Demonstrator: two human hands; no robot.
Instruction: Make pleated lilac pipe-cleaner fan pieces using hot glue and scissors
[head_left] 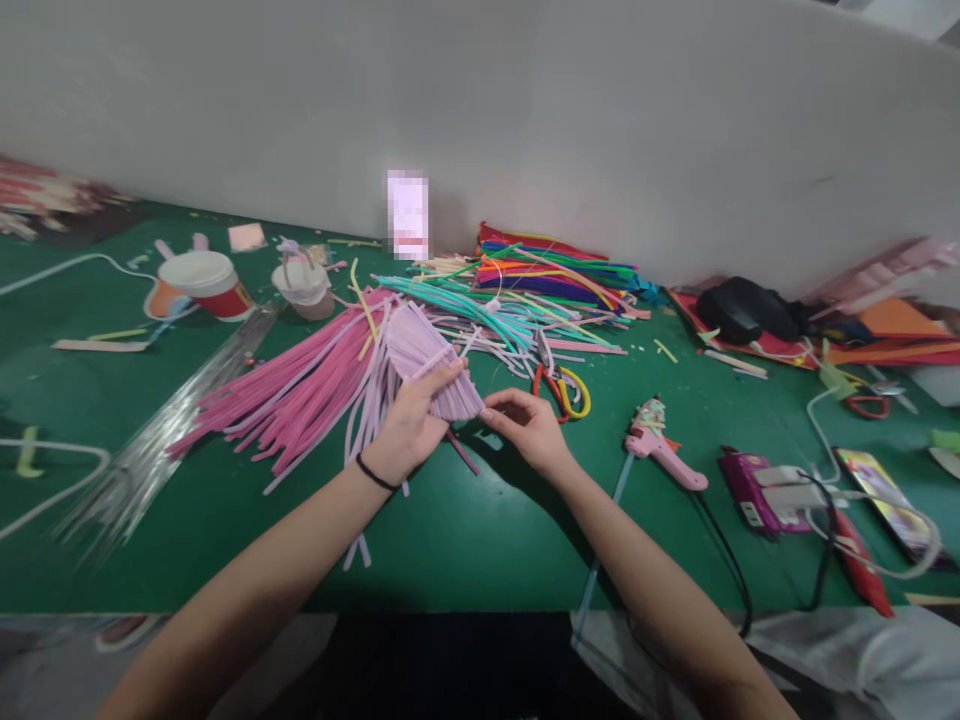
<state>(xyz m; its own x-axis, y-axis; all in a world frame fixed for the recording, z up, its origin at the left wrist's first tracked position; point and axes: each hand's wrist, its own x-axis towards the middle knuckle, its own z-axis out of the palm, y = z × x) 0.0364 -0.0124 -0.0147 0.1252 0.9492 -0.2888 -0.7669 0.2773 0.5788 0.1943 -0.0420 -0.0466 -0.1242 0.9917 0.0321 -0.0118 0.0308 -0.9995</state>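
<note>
A lavender fan-shaped piece made of pipe cleaners (418,345) is held up over the table, wide end away from me. My left hand (411,420) is closed on its side, thumb lying across the front. At its lower right corner my right hand (529,428) pinches the edge between thumb and fingertips. Under and left of the piece lie loose pink pipe cleaners (292,390) and several lavender pipe cleaners (362,425). Teal pipe cleaners (465,300) lie just behind it.
Pliers (574,393) and a pink glue gun (667,455) lie right of my hands, with a purple power strip (757,495) and phone (892,500) beyond. Paper cups (202,285) stand at the left near clear sticks (180,440). A grey wall (600,120) rises behind.
</note>
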